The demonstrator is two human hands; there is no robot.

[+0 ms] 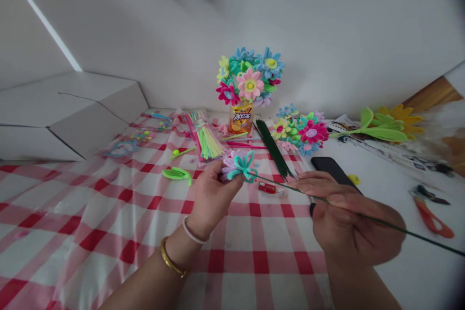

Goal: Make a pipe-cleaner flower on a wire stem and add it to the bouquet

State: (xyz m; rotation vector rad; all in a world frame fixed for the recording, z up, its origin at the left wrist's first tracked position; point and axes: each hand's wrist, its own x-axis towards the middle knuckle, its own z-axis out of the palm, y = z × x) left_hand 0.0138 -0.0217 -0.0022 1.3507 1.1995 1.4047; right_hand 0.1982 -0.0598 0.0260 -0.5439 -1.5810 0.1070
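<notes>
"What does your left hand [214,198] have?"

"From here I see it pinching a fuzzy lilac flower with turquoise looped petals [243,168] between thumb and fingers, held up over the middle of the surface [388,179], where a red-and-white checked cloth [109,247] is spread."

"And your right hand [348,223]?"

"I have its fingers closed narrowly around a thin, straight, dark green stem [432,241]. One end appears to meet the middle of the turquoise loops; the rest slants toward the surface's right edge."

"What lies about them?"

"Near the far edge, an orange-labelled bottle [240,118] carries a bouquet of multicoloured fuzzy flowers [250,82]. Left of it I see a clear plastic bag of pastel fuzzy sticks [209,143]; right of it, a bundle of dark green stems [272,147]. A black rectangular phone [334,170] lies just beyond my right hand, and an orange-handled cutting tool [428,215] sits toward the right edge."
</notes>
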